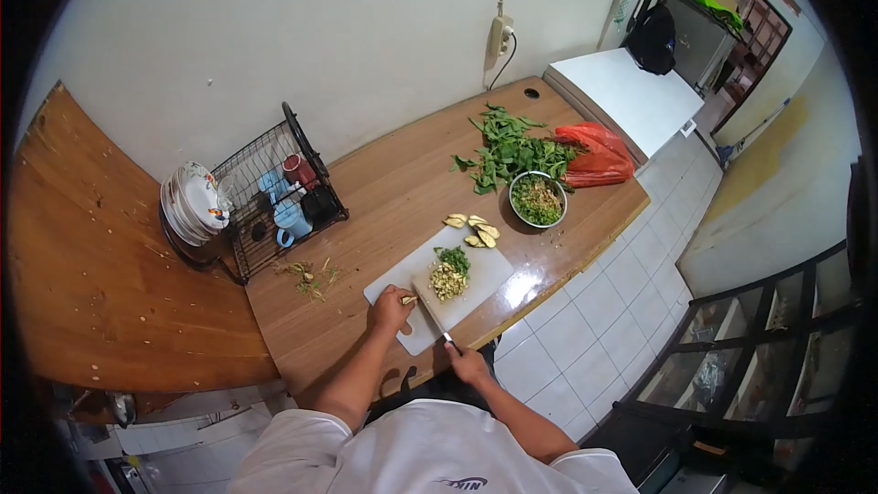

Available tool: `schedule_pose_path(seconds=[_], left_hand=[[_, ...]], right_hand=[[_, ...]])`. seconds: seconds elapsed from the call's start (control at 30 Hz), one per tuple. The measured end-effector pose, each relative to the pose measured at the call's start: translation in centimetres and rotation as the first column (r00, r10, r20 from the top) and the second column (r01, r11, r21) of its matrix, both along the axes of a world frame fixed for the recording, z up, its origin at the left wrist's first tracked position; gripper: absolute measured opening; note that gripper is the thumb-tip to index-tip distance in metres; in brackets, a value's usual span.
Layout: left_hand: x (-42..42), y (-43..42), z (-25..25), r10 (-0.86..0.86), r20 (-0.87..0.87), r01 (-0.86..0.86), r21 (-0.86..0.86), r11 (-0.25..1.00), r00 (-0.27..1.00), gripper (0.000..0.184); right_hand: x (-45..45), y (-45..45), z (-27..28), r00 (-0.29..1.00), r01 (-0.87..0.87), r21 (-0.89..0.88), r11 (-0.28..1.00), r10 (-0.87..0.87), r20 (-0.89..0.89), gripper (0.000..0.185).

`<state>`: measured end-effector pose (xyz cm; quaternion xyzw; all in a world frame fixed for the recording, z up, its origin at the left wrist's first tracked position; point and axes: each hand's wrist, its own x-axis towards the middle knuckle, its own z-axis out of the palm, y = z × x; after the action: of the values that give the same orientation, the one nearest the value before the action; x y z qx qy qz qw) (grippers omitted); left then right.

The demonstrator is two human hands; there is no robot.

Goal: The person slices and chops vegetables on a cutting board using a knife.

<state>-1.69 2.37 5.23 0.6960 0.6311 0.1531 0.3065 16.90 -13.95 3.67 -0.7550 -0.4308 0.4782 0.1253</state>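
Note:
My right hand (pixel 469 364) is closed round the dark handle of a knife (pixel 430 309), its blade lying across the white cutting board (pixel 492 273). Over the board's left part, my left hand (pixel 390 308) pinches a small pale vegetable piece (pixel 409 299) near the blade. Beyond the knife sits a heap of diced pale vegetable (pixel 447 283), with chopped greens (pixel 455 259) against its far side. Several cut pale-yellow pieces with darker skin (pixel 481 234) lie at the board's far edge.
A metal bowl (pixel 538 200) of chopped greens stands beside leafy greens (pixel 508 148) and a red plastic bag (pixel 594 154). To the left are a wire dish rack (pixel 274 185) with cups and plates (pixel 194 204). Scraps (pixel 311 279) litter the wooden table (pixel 384 178).

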Motion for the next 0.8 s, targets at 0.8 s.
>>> schedule_pose_path(seconds=[0.8], left_hand=[[-0.2, -0.4, -0.4, 0.065, 0.042, -0.065, -0.008, 0.998, 0.997, 0.021]], right_hand=[[-0.3, 0.3, -0.7, 0.999, -0.025, -0.012, 1.000, 0.025, -0.026, 0.070]])
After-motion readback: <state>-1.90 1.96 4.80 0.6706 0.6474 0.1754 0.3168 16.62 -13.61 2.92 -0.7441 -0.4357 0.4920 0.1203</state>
